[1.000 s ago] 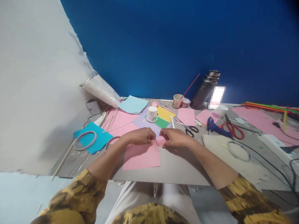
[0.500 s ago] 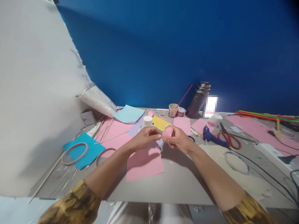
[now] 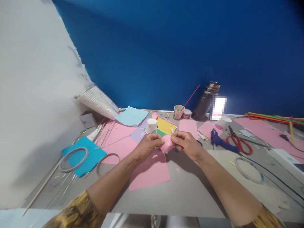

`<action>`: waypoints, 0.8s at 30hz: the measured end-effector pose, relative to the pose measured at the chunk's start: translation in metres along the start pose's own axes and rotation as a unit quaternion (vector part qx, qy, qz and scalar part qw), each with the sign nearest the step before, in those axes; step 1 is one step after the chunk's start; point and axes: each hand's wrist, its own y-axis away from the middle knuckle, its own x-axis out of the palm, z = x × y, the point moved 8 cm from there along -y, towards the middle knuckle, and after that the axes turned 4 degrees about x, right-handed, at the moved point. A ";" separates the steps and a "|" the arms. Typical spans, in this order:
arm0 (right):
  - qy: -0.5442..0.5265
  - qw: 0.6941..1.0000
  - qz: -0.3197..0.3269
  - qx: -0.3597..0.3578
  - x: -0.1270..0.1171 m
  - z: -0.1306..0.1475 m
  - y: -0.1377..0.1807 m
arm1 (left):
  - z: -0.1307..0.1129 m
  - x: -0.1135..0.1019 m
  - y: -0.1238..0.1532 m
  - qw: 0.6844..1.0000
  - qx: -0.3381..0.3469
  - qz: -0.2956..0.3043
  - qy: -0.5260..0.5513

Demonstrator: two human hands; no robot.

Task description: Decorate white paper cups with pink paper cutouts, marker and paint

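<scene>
Both of my hands meet above the grey table [image 3: 190, 193] on a small curled pink paper piece [image 3: 167, 144]. My left hand [image 3: 146, 146] pinches its left side, fingers closed. My right hand [image 3: 187, 144] pinches its right side, fingers closed too. Below the hands a pink paper sheet [image 3: 149, 169] lies flat on the table. A white paper cup [image 3: 151, 125] stands upside down just beyond my hands on yellow and green sheets.
Two wire rings [image 3: 73, 158] lie at left, one on blue paper. A blue glue gun [image 3: 219, 141], red scissors [image 3: 238, 142], a metal flask [image 3: 206, 100] and a patterned cup [image 3: 178, 111] sit at right and back. A stack of plastic cups [image 3: 97, 101] leans at left.
My hands lifted the small pink piece off the table and now hold it between them, curled. The view tilted slightly.
</scene>
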 end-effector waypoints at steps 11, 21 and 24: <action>-0.019 0.999 0.024 0.019 0.000 -0.008 -0.001 | 0.003 -0.005 0.000 0.999 -0.007 -0.026 0.028; -0.027 0.998 0.026 0.047 -0.004 -0.014 -0.005 | 0.009 -0.005 -0.002 0.999 -0.033 -0.008 0.029; -0.029 0.998 0.031 0.052 -0.004 -0.016 -0.006 | 0.010 -0.005 -0.003 0.999 -0.029 0.006 0.034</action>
